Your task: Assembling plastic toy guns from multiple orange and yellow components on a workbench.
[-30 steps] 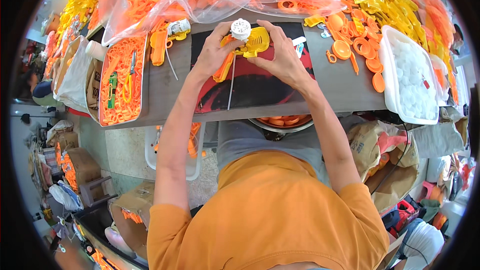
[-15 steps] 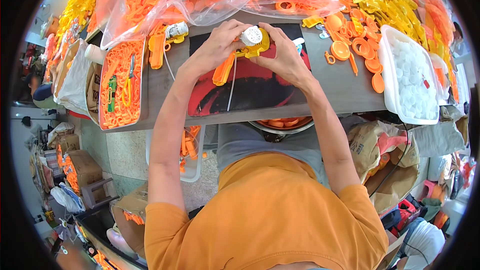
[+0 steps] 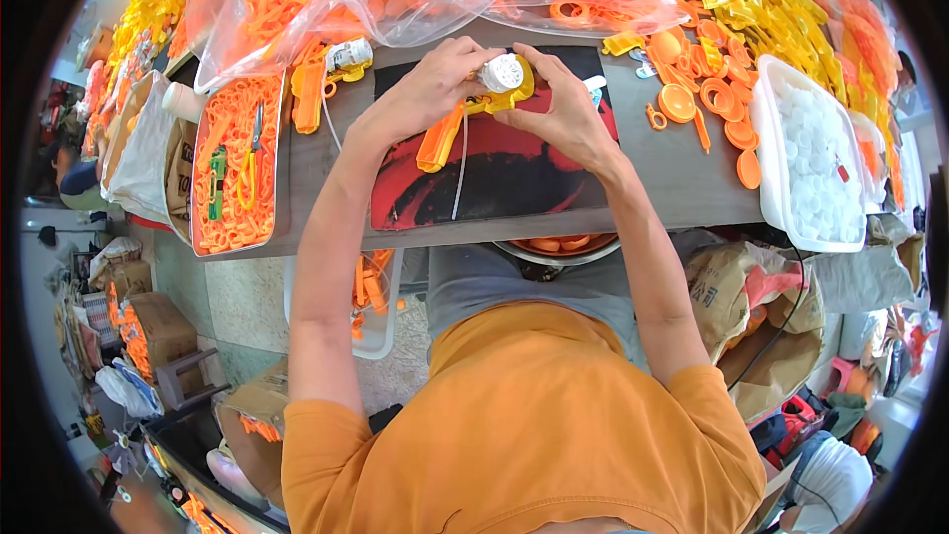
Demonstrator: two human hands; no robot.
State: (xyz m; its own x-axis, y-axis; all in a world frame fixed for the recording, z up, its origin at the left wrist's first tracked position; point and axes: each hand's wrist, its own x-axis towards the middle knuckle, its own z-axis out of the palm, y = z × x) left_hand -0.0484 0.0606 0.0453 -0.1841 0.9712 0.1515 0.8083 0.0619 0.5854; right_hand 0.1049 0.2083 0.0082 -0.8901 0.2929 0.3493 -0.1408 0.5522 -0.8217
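Over the mat, both my hands are closed around one plastic assembly that looks like a toy gun. It has a yellow body, an orange handle and a round white perforated cap on top. A thin white tube hangs from it towards the table's near edge. My left hand grips the left side, its fingers behind the cap. My right hand pinches the yellow body from the right, thumb below and fingers above. Palms and arched fingers hide part of the assembly. A similar orange, yellow and white assembly lies further left.
A red and black mat covers the table's middle. At left stands a tray of orange parts with scissors on them. On the right are loose orange discs and a white tub of translucent caps. Plastic bags line the back.
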